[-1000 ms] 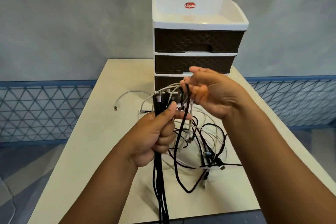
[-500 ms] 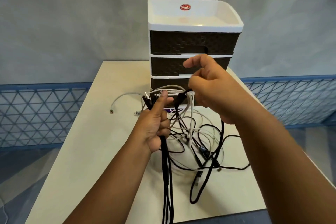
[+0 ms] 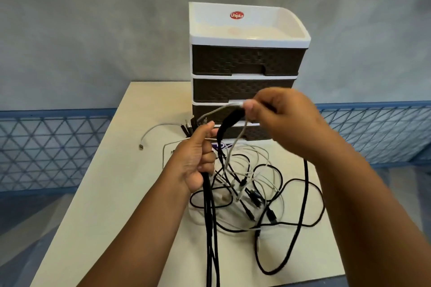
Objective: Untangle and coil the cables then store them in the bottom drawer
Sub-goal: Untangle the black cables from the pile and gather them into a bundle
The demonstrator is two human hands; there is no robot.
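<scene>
Head view: two hands work above one counter [image 3: 112, 193]. The left hand [image 3: 194, 163] grips a bundle of black cables [image 3: 211, 228]; the right hand [image 3: 282, 119] pinches a black and a white cable. One tangle [image 3: 256, 191] lies before three closed drawers [image 3: 245, 77].

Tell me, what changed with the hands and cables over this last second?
The right hand rose and drew a black cable and a white one up out of the tangle. The left hand kept gripping its black bundle. The drawer unit stayed shut.
</scene>
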